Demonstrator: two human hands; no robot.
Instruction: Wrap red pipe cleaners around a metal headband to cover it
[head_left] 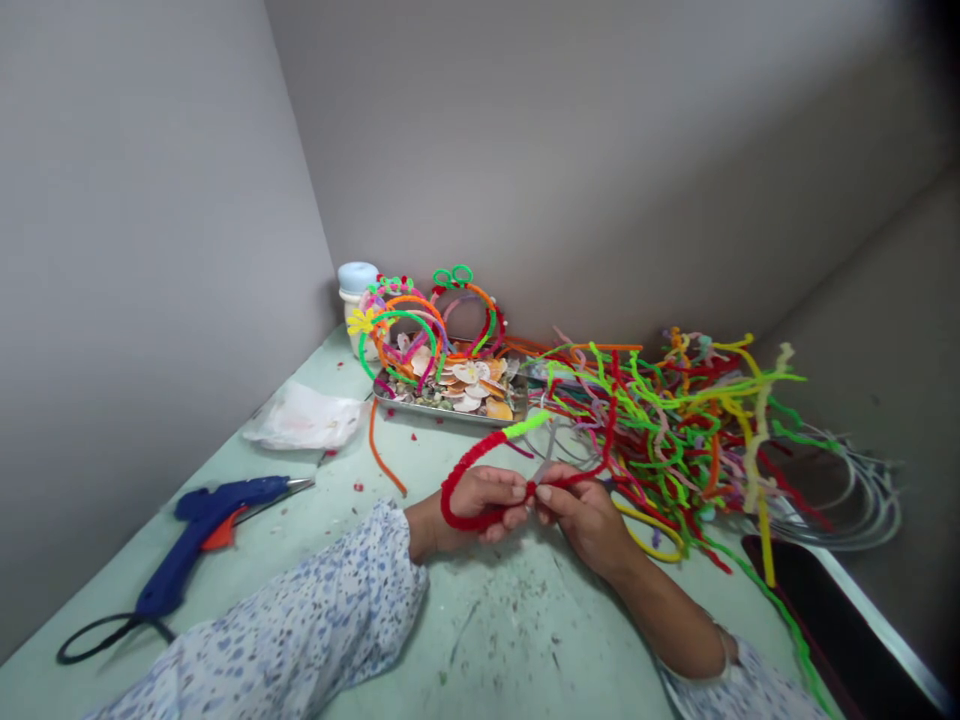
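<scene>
A curved band wrapped in red fuzzy stem (461, 470), with a bright green end, loops over my left hand (487, 508). The fingers of my left hand pinch its red part near the middle of the table. Close beside them, my right hand (574, 508) pinches the red fuzzy stem where it meets the band; its loose length rises to the right. A bare grey-white strip of the band (546, 458) sticks up between the hands. The fingertips of both hands nearly touch.
A blue glue gun (202, 530) lies at left, near a plastic packet (306, 418). Behind are a metal tray (442, 412) of shells, colourful headbands (405, 315) and a lidded jar (358, 290). Tangled fuzzy stems (660, 420), clear hoops (862, 510) and a dark flat object (825, 620) occupy the right.
</scene>
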